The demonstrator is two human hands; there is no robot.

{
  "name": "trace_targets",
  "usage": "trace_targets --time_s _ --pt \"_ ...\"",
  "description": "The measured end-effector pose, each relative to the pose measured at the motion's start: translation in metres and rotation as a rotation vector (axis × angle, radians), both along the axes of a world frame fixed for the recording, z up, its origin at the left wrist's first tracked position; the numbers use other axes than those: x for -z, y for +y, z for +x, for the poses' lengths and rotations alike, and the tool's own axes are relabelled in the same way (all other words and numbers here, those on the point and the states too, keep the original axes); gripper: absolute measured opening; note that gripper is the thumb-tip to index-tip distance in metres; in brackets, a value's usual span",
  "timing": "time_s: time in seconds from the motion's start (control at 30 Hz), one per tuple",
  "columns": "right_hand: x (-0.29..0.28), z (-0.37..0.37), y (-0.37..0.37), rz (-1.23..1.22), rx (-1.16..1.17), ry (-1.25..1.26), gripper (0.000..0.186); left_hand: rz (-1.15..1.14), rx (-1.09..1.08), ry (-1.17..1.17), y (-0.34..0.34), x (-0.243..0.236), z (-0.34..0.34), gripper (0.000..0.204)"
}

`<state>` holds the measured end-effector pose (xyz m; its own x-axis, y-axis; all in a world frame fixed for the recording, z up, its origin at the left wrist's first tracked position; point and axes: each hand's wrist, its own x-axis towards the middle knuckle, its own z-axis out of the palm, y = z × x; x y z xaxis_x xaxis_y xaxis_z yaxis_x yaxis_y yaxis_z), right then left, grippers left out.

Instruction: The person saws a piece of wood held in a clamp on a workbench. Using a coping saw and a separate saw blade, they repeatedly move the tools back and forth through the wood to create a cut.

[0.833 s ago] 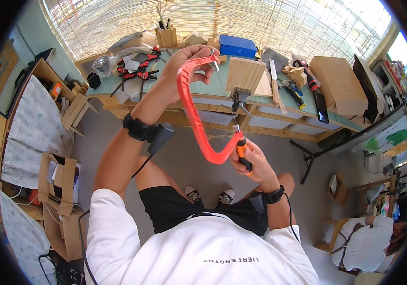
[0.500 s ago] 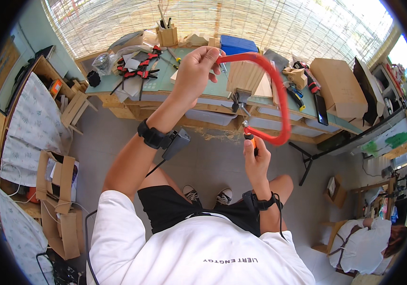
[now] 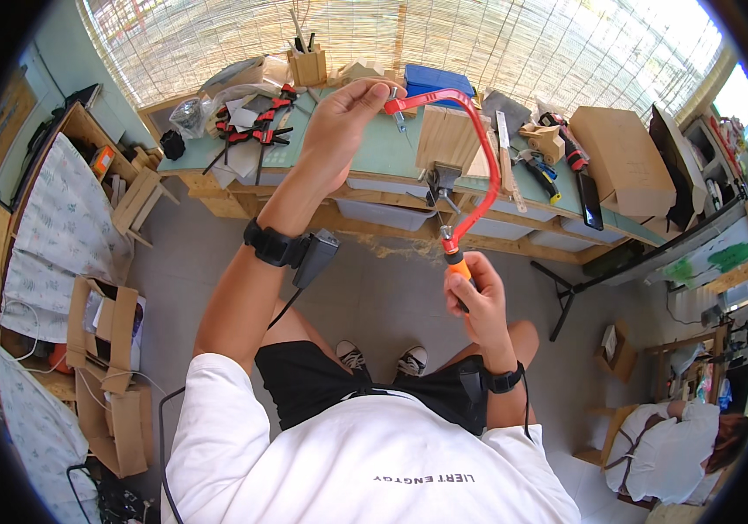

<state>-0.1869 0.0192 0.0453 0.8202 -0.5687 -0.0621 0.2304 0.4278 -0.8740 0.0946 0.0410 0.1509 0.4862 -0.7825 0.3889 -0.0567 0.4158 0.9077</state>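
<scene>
A coping saw (image 3: pixel 485 166) with a red bowed frame is held up in front of the bench. My right hand (image 3: pixel 481 301) wraps round its orange and black handle. At the frame's far end, my left hand (image 3: pixel 343 118) is closed in a pinch at the metal fitting. The thin blade is barely visible between the two ends. Behind the saw a pale wooden board (image 3: pixel 446 138) stands upright in a small metal vise (image 3: pixel 444 181) at the bench edge.
The green-topped workbench (image 3: pixel 291 157) carries red and black clamps (image 3: pixel 256 131), a blue box (image 3: pixel 435 83), a steel ruler (image 3: pixel 503 140), pliers (image 3: pixel 542 179), a phone (image 3: pixel 590 201) and a cardboard box (image 3: pixel 623 157). A tripod (image 3: pixel 563 297) stands at right. Another person (image 3: pixel 666 450) sits at lower right.
The saw frame has turned and its bow has shifted left, uncovering the ruler. My right hand has moved slightly nearer to me, and my left hand slightly left.
</scene>
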Motion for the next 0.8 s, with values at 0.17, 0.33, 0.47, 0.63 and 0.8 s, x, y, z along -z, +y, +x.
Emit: trace_targets --time_s 0.17,0.33,0.47,0.63,0.8 --pt "0.004 -0.011 -0.004 -0.505 0.297 0.087 0.025 -0.152 0.107 -0.144 0.013 -0.01 -0.005 0.03" --pt "-0.004 -0.026 -0.024 0.039 -0.199 -0.099 0.03 -0.229 0.224 -0.289 0.023 -0.029 0.001 0.029" --pt "-0.01 -0.023 -0.028 0.109 -0.175 -0.144 0.026 -0.04 0.269 -0.347 0.029 -0.039 0.01 0.026" --pt "-0.006 -0.014 -0.041 -0.974 0.485 0.228 0.028 0.185 0.246 -0.282 0.033 -0.034 0.009 0.025" --pt "0.014 -0.02 -0.045 -0.829 0.417 0.234 0.028 0.176 0.299 -0.104 0.033 -0.03 0.004 0.028"
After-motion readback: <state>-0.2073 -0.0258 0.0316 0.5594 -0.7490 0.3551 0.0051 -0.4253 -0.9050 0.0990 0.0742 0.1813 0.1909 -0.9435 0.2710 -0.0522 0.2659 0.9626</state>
